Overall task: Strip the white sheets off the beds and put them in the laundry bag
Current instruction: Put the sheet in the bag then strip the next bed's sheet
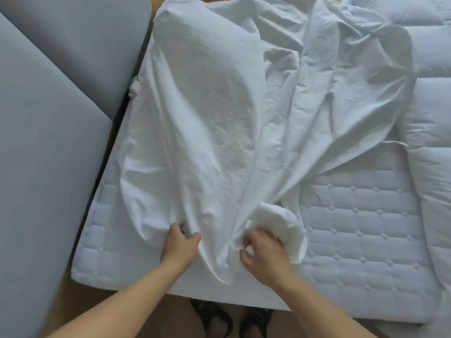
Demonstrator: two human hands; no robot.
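Note:
A white sheet (207,123) lies loose and rumpled over the quilted mattress (361,228), pulled off its near corners and gathered toward me. My left hand (179,242) pinches a fold of the sheet near the bed's foot. To its right, my right hand (264,254) is closed on a bunched wad of the same sheet. The far end of the sheet still drapes over the head of the bed. No laundry bag is in view.
A white duvet (429,132) is heaped along the right side of the mattress. A grey padded panel (48,132) runs along the left of the bed. My feet in black sandals (231,320) stand on the brown floor at the bed's foot.

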